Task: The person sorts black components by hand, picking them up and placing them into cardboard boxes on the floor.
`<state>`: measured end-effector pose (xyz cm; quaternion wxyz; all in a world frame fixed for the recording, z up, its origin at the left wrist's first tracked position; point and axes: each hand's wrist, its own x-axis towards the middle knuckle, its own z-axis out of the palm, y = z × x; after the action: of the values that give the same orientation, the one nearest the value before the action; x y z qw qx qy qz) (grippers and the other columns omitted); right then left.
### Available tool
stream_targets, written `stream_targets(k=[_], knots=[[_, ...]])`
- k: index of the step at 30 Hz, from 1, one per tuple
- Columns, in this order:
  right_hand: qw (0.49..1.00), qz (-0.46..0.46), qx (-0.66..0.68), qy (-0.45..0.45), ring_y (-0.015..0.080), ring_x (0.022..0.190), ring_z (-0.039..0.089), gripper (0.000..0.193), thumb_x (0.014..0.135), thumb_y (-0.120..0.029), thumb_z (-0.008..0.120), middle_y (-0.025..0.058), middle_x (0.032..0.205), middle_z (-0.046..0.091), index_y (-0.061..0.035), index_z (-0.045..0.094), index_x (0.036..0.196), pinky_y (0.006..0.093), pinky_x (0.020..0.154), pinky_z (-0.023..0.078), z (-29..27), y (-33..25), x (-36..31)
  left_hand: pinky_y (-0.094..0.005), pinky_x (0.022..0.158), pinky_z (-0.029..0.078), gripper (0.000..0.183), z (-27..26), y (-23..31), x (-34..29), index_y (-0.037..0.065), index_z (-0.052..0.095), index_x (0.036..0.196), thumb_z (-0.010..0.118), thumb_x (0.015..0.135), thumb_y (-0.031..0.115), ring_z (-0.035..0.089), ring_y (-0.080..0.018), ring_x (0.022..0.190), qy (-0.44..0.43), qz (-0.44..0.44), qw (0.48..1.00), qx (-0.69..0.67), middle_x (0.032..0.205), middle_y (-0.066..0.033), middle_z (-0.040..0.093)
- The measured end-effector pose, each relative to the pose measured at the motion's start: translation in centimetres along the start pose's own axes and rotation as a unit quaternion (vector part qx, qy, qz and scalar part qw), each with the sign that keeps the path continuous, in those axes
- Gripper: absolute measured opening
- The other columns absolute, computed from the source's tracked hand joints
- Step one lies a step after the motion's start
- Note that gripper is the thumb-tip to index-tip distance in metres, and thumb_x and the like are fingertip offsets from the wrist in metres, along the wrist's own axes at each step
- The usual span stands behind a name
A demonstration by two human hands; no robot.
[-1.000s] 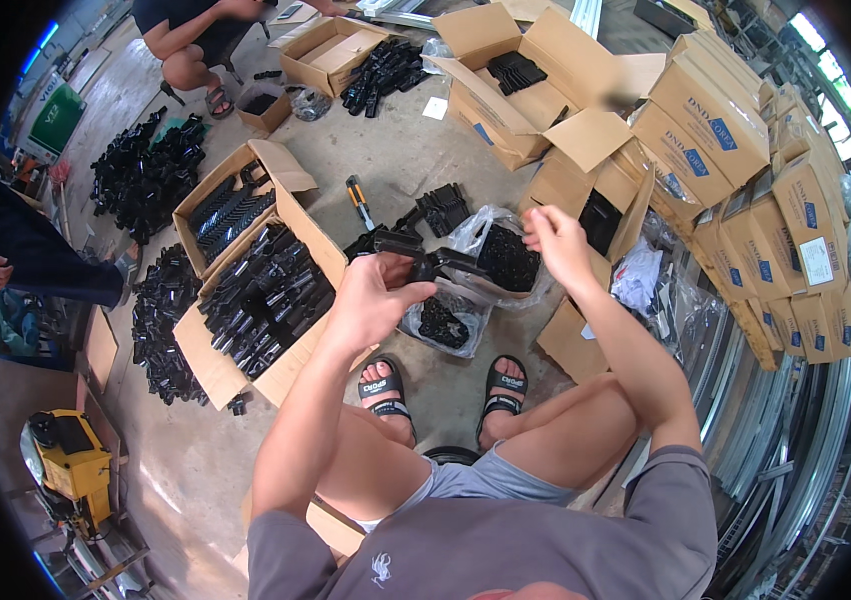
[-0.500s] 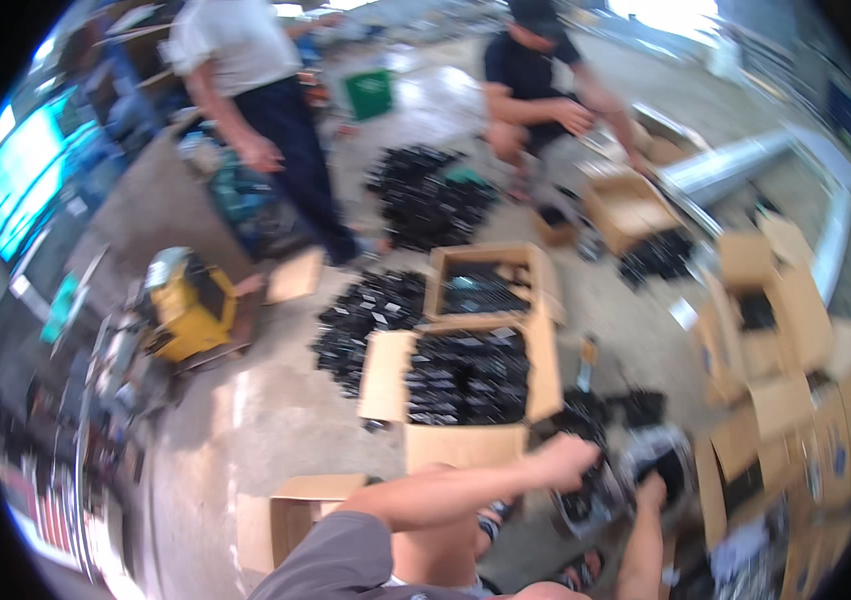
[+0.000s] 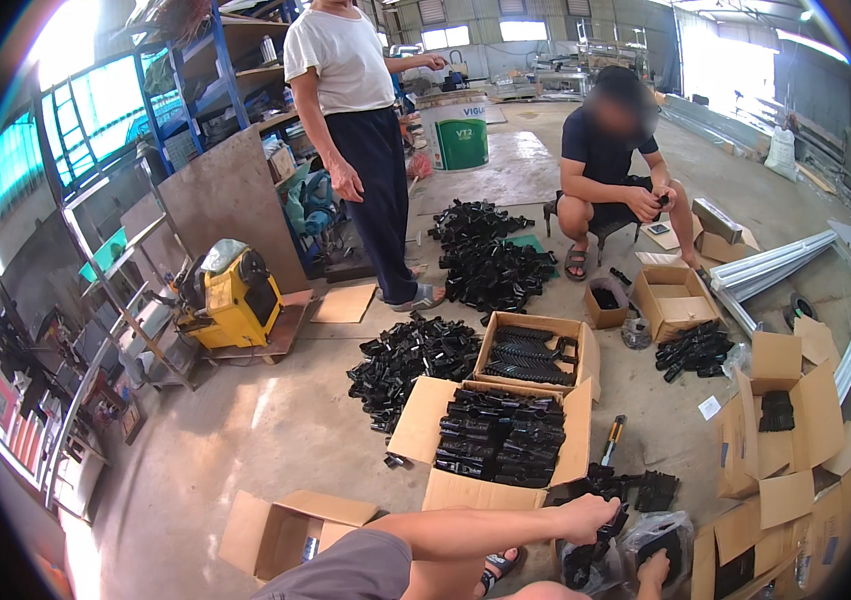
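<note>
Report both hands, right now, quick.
Left hand: closed, seemingly on a black part.
Right hand: at the bag of black pieces; whether it grips any cannot be told.

The lower edge crops me behind my right hand (image 3: pixel 654 570); my left grip (image 3: pixel 591 517) seems to half-hide a black piece (image 3: pixel 613 527).

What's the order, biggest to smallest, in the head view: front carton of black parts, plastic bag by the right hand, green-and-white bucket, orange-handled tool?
1. Front carton, plainly largest
2. Plastic bag and green-and-white bucket: too alike to rank; bag nearer the camera
3. Orange-handled tool, smallest
</note>
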<state>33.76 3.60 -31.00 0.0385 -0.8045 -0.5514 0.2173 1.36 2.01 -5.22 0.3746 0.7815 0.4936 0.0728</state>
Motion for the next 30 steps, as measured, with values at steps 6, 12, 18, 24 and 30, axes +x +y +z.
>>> stream_targets(k=[6, 12, 18, 24, 30], knots=[[0.955, -0.291, 0.01, 0.052, 0.0438, 0.088, 0.062, 0.006, 0.083, -0.005, 0.065, 0.0226, 0.09, 0.065, -0.0018, 0.064, 0.088, 0.0516, 0.079, 0.049, -8.5, -2.6, -2.3, -0.0509, 0.075, 0.053, 0.048, 0.9, -0.8, 0.4, -0.003, 0.048, 0.109, 0.071, 0.067, 0.003, 0.065, -0.0463, 0.091, 0.042, 0.051, 0.998, 0.015, 0.089, -0.0269, 0.066], [0.901, -0.379, 0.188, 0.099, 0.0373, 0.079, 0.064, 0.015, 0.089, -0.004, 0.059, 0.0185, 0.086, 0.064, -0.0011, 0.07, 0.099, 0.0422, 0.071, 0.051, -21.3, -12.8, -13.3, -0.05, 0.074, 0.053, 0.046, 0.2, 0.8, -1.1, 0.003, 0.05, 0.11, 0.074, 0.072, 0.01, 0.066, -0.0438, 0.088, 0.042, 0.022, 0.999, 0.012, 0.09, -0.0243, 0.067], [0.876, -0.328, 0.328, 0.132, 0.0225, 0.079, 0.071, 0.011, 0.086, -0.004, 0.071, 0.0131, 0.089, 0.07, 0.0005, 0.067, 0.095, 0.0298, 0.069, 0.055, -22.9, -14.9, -20.3, -0.0507, 0.079, 0.054, 0.047, 1.9, 1.2, 0.6, 0.001, 0.049, 0.107, 0.075, 0.071, 0.013, 0.066, -0.0443, 0.09, 0.029, 0.093, 0.995, 0.002, 0.09, -0.0254, 0.068], [0.853, -0.43, 0.242, 0.172, 0.026, 0.072, 0.067, 0.01, 0.084, -0.005, 0.073, 0.0112, 0.085, 0.069, -0.0018, 0.068, 0.092, 0.034, 0.063, 0.054, -21.1, -15.3, -21.3, -0.0524, 0.075, 0.053, 0.053, 1.6, 1.9, -0.4, -0.002, 0.041, 0.104, 0.078, 0.069, 0.012, 0.065, -0.0476, 0.084, 0.075, 0.129, 0.989, 0.025, 0.083, -0.0276, 0.065], [0.818, -0.5, 0.142, 0.245, 0.0243, 0.077, 0.06, 0.01, 0.081, -0.011, 0.075, 0.005, 0.09, 0.067, -0.0074, 0.072, 0.09, 0.0347, 0.07, 0.048, -20.6, -15.0, -20.9, -0.0511, 0.07, 0.053, 0.054, 0.8, 4.1, -2.0, 0.003, 0.043, 0.109, 0.08, 0.071, 0.012, 0.066, -0.0452, 0.081, 0.048, 0.086, 0.993, 0.059, 0.082, -0.0246, 0.066]])
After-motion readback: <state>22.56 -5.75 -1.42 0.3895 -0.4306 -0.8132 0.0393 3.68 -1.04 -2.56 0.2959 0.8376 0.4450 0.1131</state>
